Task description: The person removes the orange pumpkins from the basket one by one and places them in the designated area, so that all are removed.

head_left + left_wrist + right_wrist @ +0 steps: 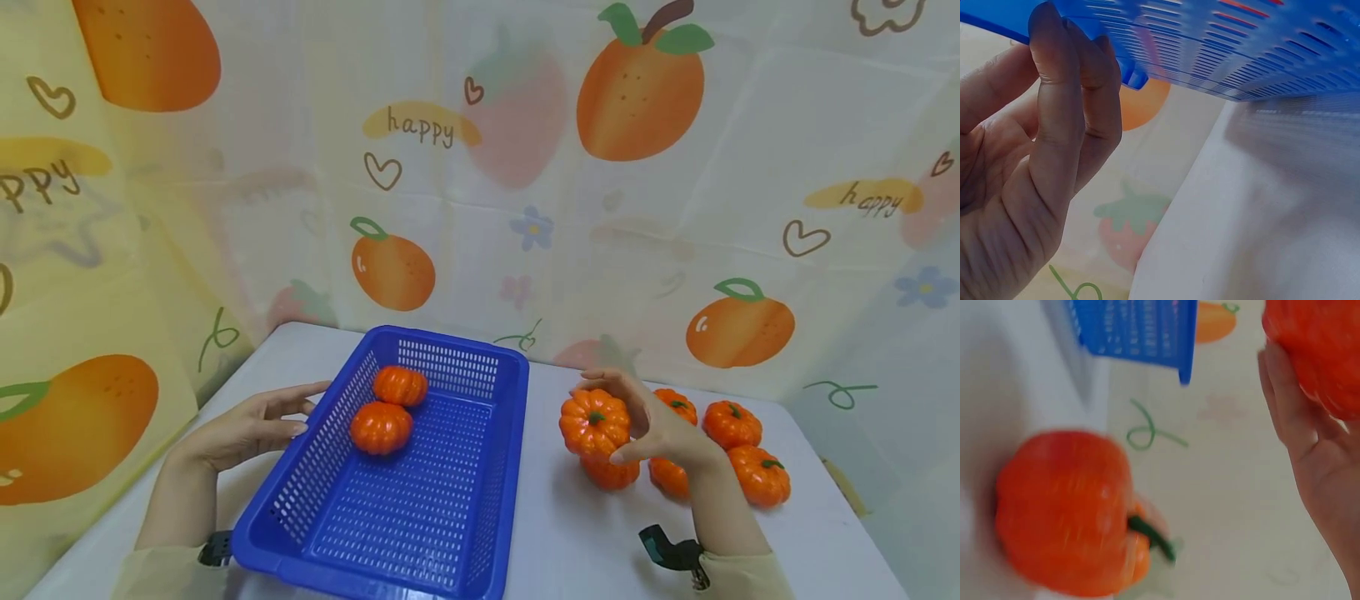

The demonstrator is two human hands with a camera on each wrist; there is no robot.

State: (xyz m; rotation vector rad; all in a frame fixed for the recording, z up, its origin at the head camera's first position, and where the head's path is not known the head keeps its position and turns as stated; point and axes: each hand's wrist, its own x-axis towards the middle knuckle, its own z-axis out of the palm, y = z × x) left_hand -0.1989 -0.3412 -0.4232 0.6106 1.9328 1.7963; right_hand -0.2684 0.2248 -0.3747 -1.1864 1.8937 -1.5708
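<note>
My right hand (660,433) grips a small orange pumpkin (595,422) with a green stem, fingers behind it and thumb at its lower right side. In the head view this pumpkin overlaps another pumpkin (611,473) on the table. The right wrist view shows the held pumpkin (1325,353) at the upper right, partly out of frame. A blue basket (517,467) has two pumpkins (381,427) at its left side. Beside its left rim is my left hand (240,429), fingers loosely bent and fingertips at the rim's outer edge, as the left wrist view also shows.
Several more pumpkins (759,477) stand on the white table (585,550) around and behind my right forearm. A fruit-print cloth (480,225) hangs along the table's back and left side. Dark wrist bands (675,552) with small devices sit at both cuffs.
</note>
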